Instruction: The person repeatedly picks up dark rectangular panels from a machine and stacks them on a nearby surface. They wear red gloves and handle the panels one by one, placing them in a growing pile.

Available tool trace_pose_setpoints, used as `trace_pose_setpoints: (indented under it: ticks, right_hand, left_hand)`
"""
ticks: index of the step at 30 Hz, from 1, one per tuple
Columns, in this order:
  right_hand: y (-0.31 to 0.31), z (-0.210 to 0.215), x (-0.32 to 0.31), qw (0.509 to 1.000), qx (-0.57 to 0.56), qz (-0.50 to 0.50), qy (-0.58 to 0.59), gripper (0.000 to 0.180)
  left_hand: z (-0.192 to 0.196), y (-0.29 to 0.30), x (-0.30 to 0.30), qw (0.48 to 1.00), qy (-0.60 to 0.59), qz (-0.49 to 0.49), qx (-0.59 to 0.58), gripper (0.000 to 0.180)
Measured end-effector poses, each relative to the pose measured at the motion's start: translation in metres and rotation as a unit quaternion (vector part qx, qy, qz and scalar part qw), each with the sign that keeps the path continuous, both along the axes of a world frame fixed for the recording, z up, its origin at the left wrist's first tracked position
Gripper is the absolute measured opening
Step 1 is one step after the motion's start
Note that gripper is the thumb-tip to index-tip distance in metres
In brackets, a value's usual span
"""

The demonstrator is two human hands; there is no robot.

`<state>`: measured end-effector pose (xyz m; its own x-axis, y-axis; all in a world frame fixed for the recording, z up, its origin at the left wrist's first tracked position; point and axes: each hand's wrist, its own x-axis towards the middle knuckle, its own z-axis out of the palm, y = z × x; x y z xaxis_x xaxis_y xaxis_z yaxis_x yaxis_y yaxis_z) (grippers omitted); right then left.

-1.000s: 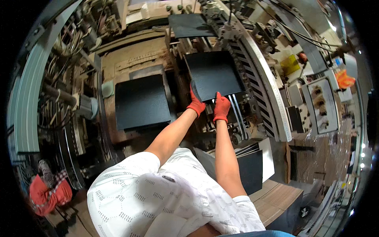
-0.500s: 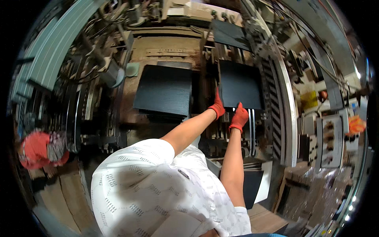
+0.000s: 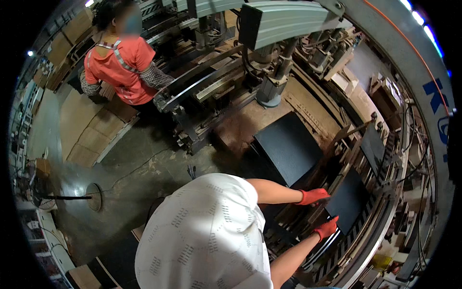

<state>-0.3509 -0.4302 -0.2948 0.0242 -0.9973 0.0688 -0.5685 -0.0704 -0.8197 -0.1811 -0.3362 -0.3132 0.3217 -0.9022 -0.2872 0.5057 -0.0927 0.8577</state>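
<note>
— Black sheet point(image 3: 347, 198) on the machine's feed rails point(image 3: 370, 226): where are your hands now?
— My left hand point(image 3: 313, 196) rests at its near edge, my right hand point(image 3: 326, 228) at its lower corner, both gloved, fingers flat, neither gripping it. My head has swung left; another black sheet point(image 3: 288, 147) and a co-worker point(image 3: 120, 67) now show.
</note>
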Motion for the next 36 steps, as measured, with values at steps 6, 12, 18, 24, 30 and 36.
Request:
trace_pose_setpoints:
  ticks: [6,12,18,24,30,36]
  right_hand:
    - [-0.011,-0.008,-0.002,0.998,-0.003,-0.011,0.067,0.077]
    - [-0.026,-0.023,-0.014,0.978,-0.058,-0.011,0.199,0.071]
    - [0.015,0.013,0.009,0.967,-0.09,-0.074,0.227,0.066]
    - [0.018,0.017,0.01,0.967,-0.056,-0.072,0.238,0.065]
    - [0.02,0.017,0.008,0.968,-0.041,-0.073,0.236,0.065]
    - [0.016,0.009,0.003,0.975,-0.062,-0.051,0.21,0.063]
  left_hand:
    - [0.03,0.154,0.103,0.83,-0.527,0.182,0.037,0.039]
    - [0.037,0.272,0.181,0.68,-0.588,0.356,0.254,0.043]
    - [-0.012,0.29,0.199,0.737,-0.553,0.252,0.296,0.046]
    - [-0.024,0.283,0.204,0.758,-0.485,0.353,0.256,0.035]
    - [-0.017,0.297,0.221,0.819,-0.412,0.31,0.253,0.038]
    - [-0.025,0.292,0.234,0.794,-0.416,0.338,0.287,0.04]
